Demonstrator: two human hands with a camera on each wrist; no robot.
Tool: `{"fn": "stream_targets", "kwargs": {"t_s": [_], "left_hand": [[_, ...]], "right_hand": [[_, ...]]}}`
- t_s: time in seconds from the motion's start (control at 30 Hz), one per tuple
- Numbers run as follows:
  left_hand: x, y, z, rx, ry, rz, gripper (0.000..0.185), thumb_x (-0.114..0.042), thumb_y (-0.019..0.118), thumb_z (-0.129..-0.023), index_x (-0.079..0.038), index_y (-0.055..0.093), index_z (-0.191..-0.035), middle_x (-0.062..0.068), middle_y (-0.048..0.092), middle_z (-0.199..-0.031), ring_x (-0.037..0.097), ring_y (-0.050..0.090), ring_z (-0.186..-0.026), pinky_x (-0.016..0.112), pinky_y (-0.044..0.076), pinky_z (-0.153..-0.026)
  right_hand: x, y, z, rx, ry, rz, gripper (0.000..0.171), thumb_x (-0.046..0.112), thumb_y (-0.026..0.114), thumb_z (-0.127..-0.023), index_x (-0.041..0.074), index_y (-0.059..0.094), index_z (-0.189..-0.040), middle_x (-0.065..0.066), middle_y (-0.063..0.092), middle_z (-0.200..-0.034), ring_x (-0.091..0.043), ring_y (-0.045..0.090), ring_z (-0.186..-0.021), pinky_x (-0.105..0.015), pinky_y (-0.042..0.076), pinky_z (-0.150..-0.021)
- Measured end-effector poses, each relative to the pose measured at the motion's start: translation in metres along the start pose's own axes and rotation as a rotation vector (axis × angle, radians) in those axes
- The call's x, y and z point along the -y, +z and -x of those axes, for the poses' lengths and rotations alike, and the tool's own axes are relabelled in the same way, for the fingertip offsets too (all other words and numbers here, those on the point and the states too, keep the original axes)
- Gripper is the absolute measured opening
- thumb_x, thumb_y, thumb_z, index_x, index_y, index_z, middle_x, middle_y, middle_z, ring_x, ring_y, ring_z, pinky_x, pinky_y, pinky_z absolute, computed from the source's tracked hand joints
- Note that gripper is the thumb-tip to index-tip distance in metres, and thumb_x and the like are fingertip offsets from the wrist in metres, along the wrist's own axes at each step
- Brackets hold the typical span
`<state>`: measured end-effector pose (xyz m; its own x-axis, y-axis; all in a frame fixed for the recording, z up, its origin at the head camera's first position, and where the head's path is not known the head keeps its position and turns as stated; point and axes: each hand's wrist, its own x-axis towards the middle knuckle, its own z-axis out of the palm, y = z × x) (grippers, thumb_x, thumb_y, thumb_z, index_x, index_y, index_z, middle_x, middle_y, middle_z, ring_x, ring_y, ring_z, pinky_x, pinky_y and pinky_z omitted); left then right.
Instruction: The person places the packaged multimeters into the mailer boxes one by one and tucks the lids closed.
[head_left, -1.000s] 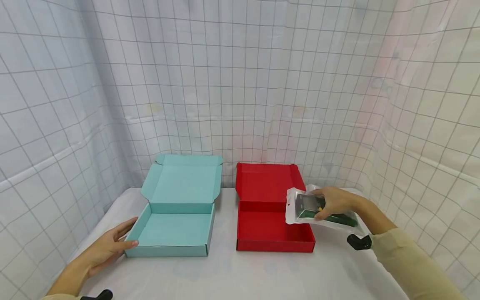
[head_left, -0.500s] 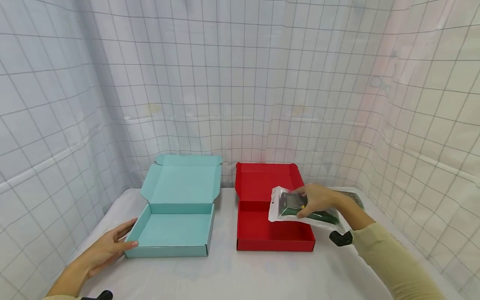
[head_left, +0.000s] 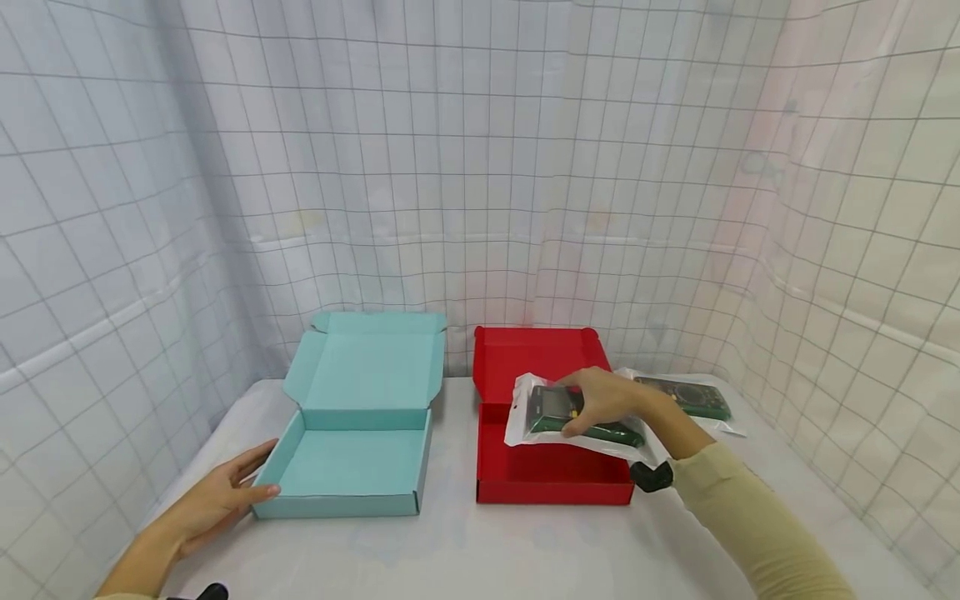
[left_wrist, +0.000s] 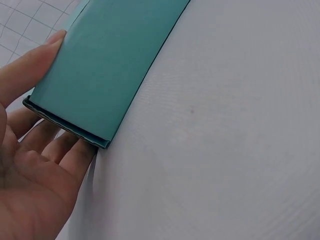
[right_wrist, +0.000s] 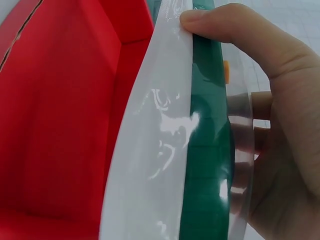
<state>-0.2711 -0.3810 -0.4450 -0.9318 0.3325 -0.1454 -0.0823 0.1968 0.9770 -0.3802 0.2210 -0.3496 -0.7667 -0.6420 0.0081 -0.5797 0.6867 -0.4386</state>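
My right hand (head_left: 603,396) grips a multimeter (head_left: 546,407) sealed in a clear, white-edged plastic bag. It is held tilted above the open red box (head_left: 553,492). In the right wrist view, the thumb presses the bag along the green side of the multimeter (right_wrist: 207,130), fingers on the other side, with the red box wall (right_wrist: 55,125) behind. My left hand (head_left: 213,500) rests at the front left corner of a light blue box (head_left: 341,507). The left wrist view has its thumb against the blue cardboard (left_wrist: 95,70) and its fingers extended beside the corner.
A second bagged multimeter (head_left: 686,397) lies on the white-covered table (head_left: 465,550) at the right, behind my right forearm. Both boxes have their lids raised at the back. White grid-patterned curtains (head_left: 480,167) enclose the back and sides.
My right hand has carried the bagged multimeter leftward, from the red box's right side to over its middle. The second multimeter has come into sight. My left hand stays at the blue box.
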Motion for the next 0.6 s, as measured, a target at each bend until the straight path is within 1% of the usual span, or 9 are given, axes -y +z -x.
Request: {"fn": "stream_targets", "kwargs": {"t_s": [0.2,0.3,0.4,0.5,0.6], "left_hand": [[0.000,0.002,0.000,-0.013,0.005,0.008,0.092,-0.008,0.062,-0.104,-0.001,-0.008,-0.163,0.024,-0.016,-0.168,0.054,-0.011,-0.149,0.016,0.046,-0.092],[0.001,0.002,0.000,-0.003,0.005,0.010,0.092,-0.008,0.062,-0.104,-0.002,-0.009,-0.163,0.024,-0.016,-0.168,0.053,-0.011,-0.149,0.016,0.045,-0.092],[0.001,0.002,-0.001,-0.012,0.005,0.005,0.092,-0.008,0.062,-0.104,-0.002,-0.008,-0.164,0.023,-0.015,-0.168,0.053,-0.009,-0.150,0.017,0.046,-0.093],[0.001,0.002,-0.001,-0.024,0.000,-0.003,0.093,-0.009,0.063,-0.104,-0.004,-0.007,-0.164,0.023,-0.014,-0.168,0.054,-0.008,-0.150,0.017,0.046,-0.093],[0.001,0.002,0.001,-0.029,-0.011,-0.011,0.092,-0.011,0.063,-0.104,-0.004,-0.007,-0.164,0.023,-0.014,-0.168,0.054,-0.008,-0.150,0.019,0.046,-0.094]], "right_hand": [[0.012,0.005,-0.014,-0.005,-0.020,0.008,0.083,0.043,0.091,-0.069,0.009,0.064,-0.140,0.007,0.066,-0.113,-0.018,0.058,-0.102,-0.032,0.058,-0.073],[0.017,0.008,-0.020,0.007,-0.020,0.010,0.084,0.044,0.091,-0.070,0.009,0.063,-0.141,0.006,0.065,-0.116,-0.018,0.057,-0.104,-0.032,0.057,-0.075],[0.021,0.011,-0.025,0.010,-0.028,0.015,0.084,0.045,0.090,-0.071,0.008,0.062,-0.142,0.007,0.065,-0.119,-0.017,0.056,-0.106,-0.031,0.056,-0.075],[0.025,0.014,-0.032,0.014,-0.043,0.022,0.082,0.045,0.090,-0.072,0.010,0.063,-0.141,0.010,0.065,-0.115,-0.016,0.057,-0.104,-0.031,0.057,-0.074],[0.030,0.017,-0.037,0.025,-0.063,0.006,0.081,0.044,0.090,-0.073,0.010,0.063,-0.141,0.010,0.065,-0.112,-0.016,0.058,-0.101,-0.031,0.057,-0.073]]}}
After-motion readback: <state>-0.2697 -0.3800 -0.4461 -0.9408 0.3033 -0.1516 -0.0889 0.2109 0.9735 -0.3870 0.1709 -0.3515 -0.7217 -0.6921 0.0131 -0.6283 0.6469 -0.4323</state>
